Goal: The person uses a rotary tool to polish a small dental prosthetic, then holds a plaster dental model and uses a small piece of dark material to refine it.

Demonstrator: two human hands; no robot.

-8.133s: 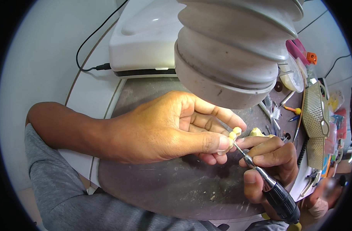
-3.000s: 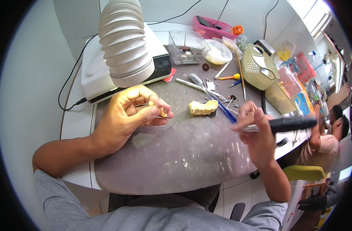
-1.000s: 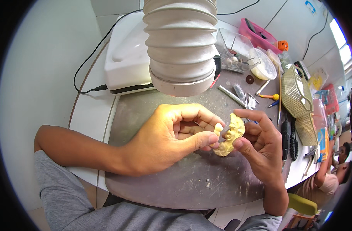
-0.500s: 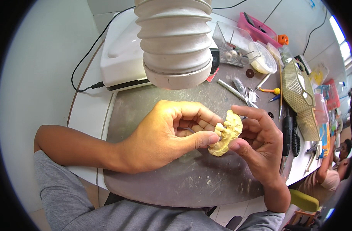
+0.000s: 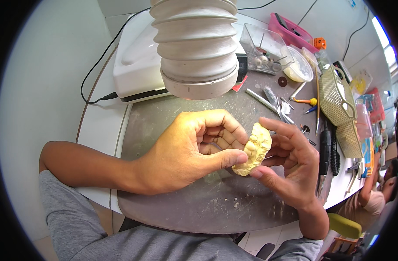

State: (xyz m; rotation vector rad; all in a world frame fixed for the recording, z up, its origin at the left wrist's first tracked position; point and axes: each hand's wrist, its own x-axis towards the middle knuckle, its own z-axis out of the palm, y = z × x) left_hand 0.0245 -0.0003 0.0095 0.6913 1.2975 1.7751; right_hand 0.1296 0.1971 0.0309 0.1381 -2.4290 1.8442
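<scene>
A pale yellow plaster dental cast [image 5: 258,141] is held over the middle of the bench, its tooth side tilted toward the left. My left hand [image 5: 192,152] pinches its near left edge between thumb and curled forefinger; the other fingers are folded behind. From the right, my right hand [image 5: 290,163] grips the cast, with the forefinger at its top end and the thumb low on its near side. Rounded tooth shapes show on the face between both hands. The undersurface of the cast is hidden.
A ribbed white suction hose [image 5: 199,48] hangs just beyond my hands, before a white machine [image 5: 138,56]. To the right lie a metal knife [image 5: 262,101], a black handpiece [image 5: 325,145] and woven baskets [image 5: 336,93]. Behind are a clear bin [image 5: 266,48] and pink tray [image 5: 290,32]. Another person sits far right.
The cast has turned in my fingers and shifted slightly left, so its toothed face shows more fully. My right hand has moved a little left with it; my left hand is almost still.
</scene>
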